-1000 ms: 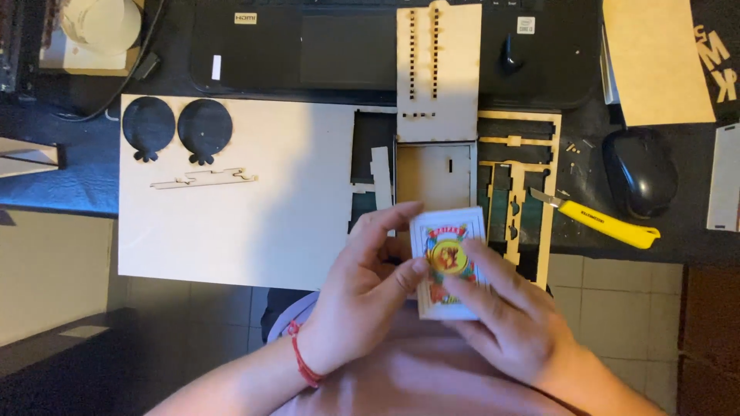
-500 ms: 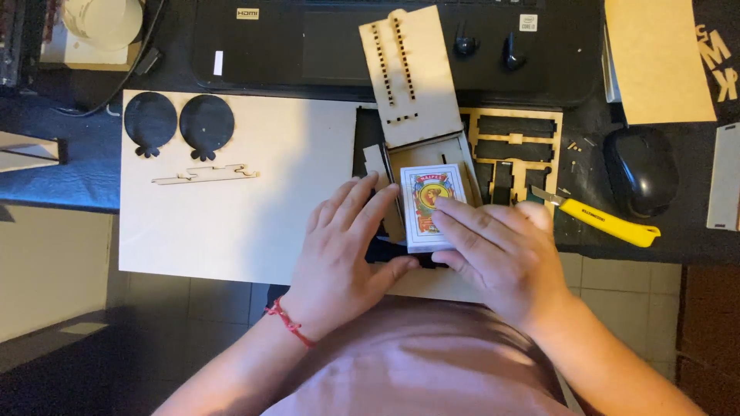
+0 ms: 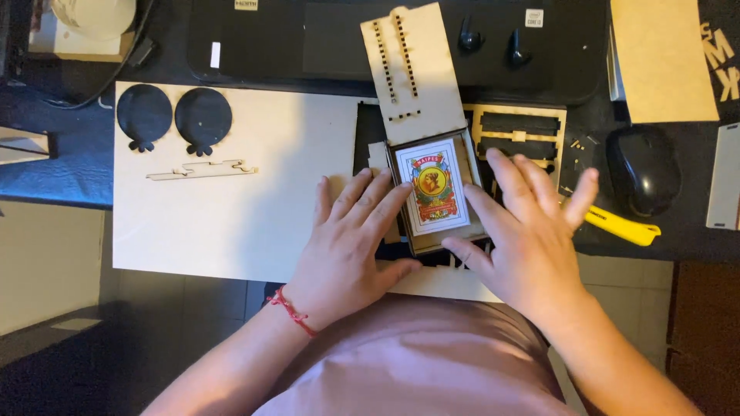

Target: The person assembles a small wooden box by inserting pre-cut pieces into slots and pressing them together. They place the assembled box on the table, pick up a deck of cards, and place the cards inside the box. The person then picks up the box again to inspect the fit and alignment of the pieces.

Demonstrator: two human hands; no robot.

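Far left on the worktop (image 3: 77,177): two black balloon shapes (image 3: 173,117) lying on a pale board (image 3: 231,223), with a thin cut strip (image 3: 202,169) just below them. Left hand (image 3: 347,250) open and flat, fingers spread, fingertips touching the left wall of a small wooden box (image 3: 432,245). Inside the box, face up, a deck of cards (image 3: 432,187) with a red and yellow picture. Hinged slotted lid (image 3: 408,73) thrown back behind it. Probably light and stiff, thin walls perhaps fragile at the joints; best taken by the two long sides. Right hand (image 3: 532,243) likewise open, thumb at the near right corner, gripping nothing. Further right, a yellow utility knife (image 3: 620,226) and a black mouse (image 3: 644,169).
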